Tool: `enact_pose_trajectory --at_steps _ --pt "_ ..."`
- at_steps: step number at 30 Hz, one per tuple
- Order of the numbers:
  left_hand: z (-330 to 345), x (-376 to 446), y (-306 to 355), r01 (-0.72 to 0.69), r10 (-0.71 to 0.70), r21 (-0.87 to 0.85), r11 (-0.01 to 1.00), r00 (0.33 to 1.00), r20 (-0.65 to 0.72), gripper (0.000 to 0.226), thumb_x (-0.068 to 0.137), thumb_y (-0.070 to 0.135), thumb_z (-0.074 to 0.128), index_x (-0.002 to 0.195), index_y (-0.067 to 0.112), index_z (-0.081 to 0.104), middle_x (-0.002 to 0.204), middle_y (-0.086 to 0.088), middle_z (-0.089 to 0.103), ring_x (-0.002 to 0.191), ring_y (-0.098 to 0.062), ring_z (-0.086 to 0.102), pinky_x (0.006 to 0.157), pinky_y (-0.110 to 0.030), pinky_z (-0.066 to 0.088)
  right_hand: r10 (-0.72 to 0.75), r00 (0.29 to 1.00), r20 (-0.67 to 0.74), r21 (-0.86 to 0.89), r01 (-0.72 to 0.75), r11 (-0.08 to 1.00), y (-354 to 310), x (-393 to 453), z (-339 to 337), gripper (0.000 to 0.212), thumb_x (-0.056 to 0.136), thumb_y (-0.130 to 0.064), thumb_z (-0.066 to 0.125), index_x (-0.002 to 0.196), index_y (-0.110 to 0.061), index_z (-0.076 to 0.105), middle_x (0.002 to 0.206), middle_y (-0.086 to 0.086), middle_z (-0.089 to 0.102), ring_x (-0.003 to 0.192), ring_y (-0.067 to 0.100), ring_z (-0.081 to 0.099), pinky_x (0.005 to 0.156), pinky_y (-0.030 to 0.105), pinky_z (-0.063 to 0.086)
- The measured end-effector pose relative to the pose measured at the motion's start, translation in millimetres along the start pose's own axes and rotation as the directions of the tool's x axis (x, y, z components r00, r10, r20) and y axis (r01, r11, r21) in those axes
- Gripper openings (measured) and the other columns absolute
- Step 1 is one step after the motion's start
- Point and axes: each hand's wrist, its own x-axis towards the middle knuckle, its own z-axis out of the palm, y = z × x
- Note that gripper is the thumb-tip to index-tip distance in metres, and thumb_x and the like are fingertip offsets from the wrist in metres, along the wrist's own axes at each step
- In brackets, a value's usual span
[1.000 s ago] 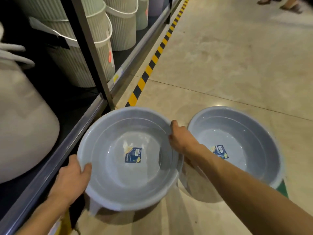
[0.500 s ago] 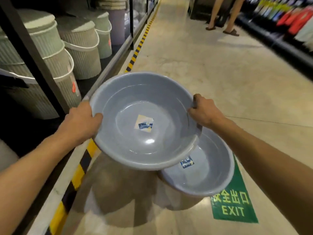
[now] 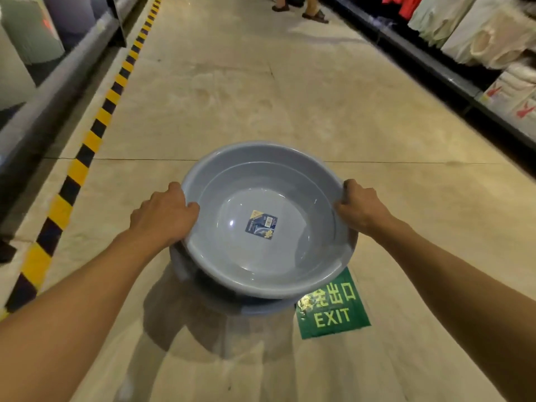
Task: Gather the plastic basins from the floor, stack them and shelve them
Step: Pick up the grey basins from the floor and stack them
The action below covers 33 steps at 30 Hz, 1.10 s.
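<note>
I hold a grey-blue plastic basin [image 3: 232, 250] with a blue label on its bottom by its rim. My left hand [image 3: 164, 217] grips the left rim and my right hand [image 3: 358, 208] grips the right rim. Directly beneath it sits a second grey basin [image 3: 261, 309] on the floor; only a strip of its rim shows below the held one. Whether the two basins touch I cannot tell.
A green EXIT floor sticker [image 3: 333, 311] lies just right of the basins. Yellow-black hazard tape [image 3: 87, 146] runs along the left shelf edge [image 3: 43, 103]. Folded textiles fill the right shelving [image 3: 478, 39]. A person's feet [image 3: 314, 15] stand far down the aisle.
I have carried the held basin to the right, from beside the left shelf to over the second basin, which is now almost covered. My view has turned down the aisle.
</note>
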Motion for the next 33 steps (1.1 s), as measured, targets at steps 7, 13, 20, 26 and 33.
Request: enact_pose_trajectory --at_steps 7,13,20,26,33 --pt "40 -4 -34 0.083 -0.088 0.042 0.996 0.987 0.131 0.044 0.093 0.05 0.044 0.122 0.016 0.047 0.114 -0.015 0.062 0.093 -0.038 0.06 0.077 -0.042 0.049 0.002 0.997 0.077 0.025 -0.004 1.0 -7 11 54 0.037 0.096 -0.017 0.049 0.13 -0.003 0.044 0.116 0.027 0.057 0.095 0.043 0.058 0.071 0.039 0.044" --pt "65 -15 -46 0.155 -0.14 -0.054 0.986 0.966 0.219 0.043 0.095 0.047 0.041 0.125 0.016 0.043 0.119 -0.019 0.061 0.101 -0.041 0.058 0.076 -0.042 0.043 0.032 0.998 0.05 0.126 -0.039 0.991 -6 2 101 0.035 0.1 -0.016 0.043 0.133 -0.007 0.038 0.108 0.03 0.061 0.088 0.046 0.06 0.077 0.053 0.054" --pt "67 -17 -49 0.173 -0.128 -0.189 0.967 0.965 0.229 0.038 0.093 0.047 0.042 0.12 0.021 0.045 0.098 -0.005 0.051 0.084 -0.03 0.049 0.072 -0.038 0.04 0.037 0.998 0.053 0.14 -0.044 0.989 -6 1 101 0.041 0.102 -0.018 0.043 0.141 -0.008 0.034 0.109 0.028 0.062 0.086 0.044 0.061 0.078 0.054 0.056" --pt "70 -25 -56 0.254 -0.16 -0.447 0.858 0.958 0.236 0.038 0.085 0.051 0.061 0.114 0.028 0.055 0.101 0.001 0.062 0.072 -0.008 0.053 0.056 -0.026 0.04 0.202 0.97 0.136 0.397 -0.24 0.886 3 -13 105 0.049 0.093 -0.021 0.062 0.137 -0.012 0.042 0.109 0.013 0.06 0.082 0.032 0.064 0.055 0.036 0.057" --pt "78 -32 -43 0.35 -0.235 -0.577 0.738 0.935 0.266 0.033 0.083 0.024 0.063 0.115 0.021 0.062 0.095 0.0 0.064 0.07 -0.008 0.056 0.052 -0.021 0.039 0.26 0.955 0.139 0.449 -0.295 0.843 3 -16 112 0.027 0.085 -0.017 0.068 0.108 -0.017 0.053 0.096 0.015 0.067 0.082 0.037 0.068 0.072 0.054 0.062"
